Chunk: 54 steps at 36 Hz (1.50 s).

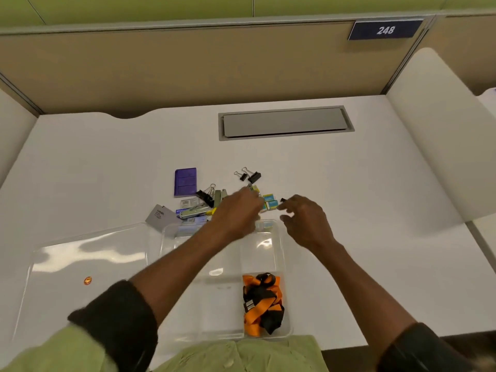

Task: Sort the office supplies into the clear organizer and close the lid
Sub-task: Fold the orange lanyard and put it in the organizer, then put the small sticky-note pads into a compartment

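Observation:
The clear organizer [280, 253] lies open near the table's front edge, its lid [88, 253] folded flat to the left. An orange and black lanyard [263, 302] fills its near right compartment. Beyond it is a pile of supplies: a purple box [185, 182], black binder clips [251, 176], more clips [206, 195], teal staple boxes [270, 203], a silver stapler [193, 212] and a grey card [161, 216]. My left hand [239, 210] is curled over the pile's middle and blurred, so its grasp is hidden. My right hand [303, 218] hovers with fingers apart, its index fingertip beside a small black clip [283, 200].
A grey cable hatch [284, 122] is set into the white table further back. Beige partition walls enclose the desk at the back and sides. A small orange sticker [87, 280] shows on the lid.

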Motion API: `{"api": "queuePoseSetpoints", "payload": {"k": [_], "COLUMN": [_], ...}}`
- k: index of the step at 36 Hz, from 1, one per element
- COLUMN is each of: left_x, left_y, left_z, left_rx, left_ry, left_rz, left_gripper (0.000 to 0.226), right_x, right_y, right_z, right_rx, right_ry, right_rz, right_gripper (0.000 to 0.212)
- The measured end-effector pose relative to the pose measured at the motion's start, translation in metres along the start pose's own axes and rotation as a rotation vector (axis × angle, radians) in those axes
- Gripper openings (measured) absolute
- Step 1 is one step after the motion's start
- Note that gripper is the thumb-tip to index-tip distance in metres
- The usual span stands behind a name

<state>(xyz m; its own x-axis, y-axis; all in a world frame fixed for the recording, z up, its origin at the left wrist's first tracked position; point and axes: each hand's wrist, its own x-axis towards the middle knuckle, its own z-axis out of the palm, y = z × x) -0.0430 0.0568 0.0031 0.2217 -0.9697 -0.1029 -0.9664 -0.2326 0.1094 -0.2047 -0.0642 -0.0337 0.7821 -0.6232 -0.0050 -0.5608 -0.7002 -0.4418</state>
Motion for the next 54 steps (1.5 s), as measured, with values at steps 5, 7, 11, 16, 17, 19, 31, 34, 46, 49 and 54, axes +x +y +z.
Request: {"api": "queuePoseSetpoints", "payload": {"k": [5,7,11,16,17,19,31,34,46,49,54], "left_x": [0.049,0.061,0.075,0.083,0.084,0.085,0.081,0.07,-0.053,-0.062,-0.062], "left_y": [-0.021,-0.028,-0.036,-0.04,-0.041,-0.04,-0.037,-0.033,0.015,0.024,0.029], "left_z": [0.016,0.025,0.034,0.044,0.046,0.046,0.047,0.031,0.009,0.019,0.026], "left_rx": [0.09,0.122,0.166,0.174,0.161,0.144,0.212,0.026,-0.251,-0.228,-0.199], "left_ry": [-0.015,-0.021,-0.061,-0.127,-0.14,-0.15,-0.006,0.091,-0.038,-0.081,-0.2], "left_rz": [0.019,0.057,0.134,0.169,0.163,0.156,0.166,0.054,-0.238,-0.258,-0.236], "left_gripper": [0.039,0.05,0.059,0.049,0.048,0.048,0.027,0.03,0.028,0.029,0.039], "right_x": [0.046,0.058,0.075,0.08,0.08,0.078,0.065,0.054,-0.04,-0.053,-0.059], "right_y": [0.013,0.016,0.018,0.02,0.02,0.021,0.027,0.026,-0.018,-0.024,-0.026], "right_z": [0.022,0.029,0.036,0.04,0.041,0.042,0.033,0.019,0.016,0.024,0.018], "right_rx": [-0.069,-0.112,-0.151,-0.167,-0.168,-0.162,0.013,0.12,0.174,0.108,0.19], "right_ry": [-0.087,-0.133,-0.17,-0.194,-0.196,-0.185,-0.092,0.007,-0.115,-0.145,-0.146], "right_rz": [-0.082,-0.133,-0.187,-0.24,-0.246,-0.249,0.01,0.069,-0.105,-0.121,-0.113], "right_gripper": [0.041,0.054,0.058,0.045,0.046,0.045,0.055,0.055,0.058,0.061,0.056]}}
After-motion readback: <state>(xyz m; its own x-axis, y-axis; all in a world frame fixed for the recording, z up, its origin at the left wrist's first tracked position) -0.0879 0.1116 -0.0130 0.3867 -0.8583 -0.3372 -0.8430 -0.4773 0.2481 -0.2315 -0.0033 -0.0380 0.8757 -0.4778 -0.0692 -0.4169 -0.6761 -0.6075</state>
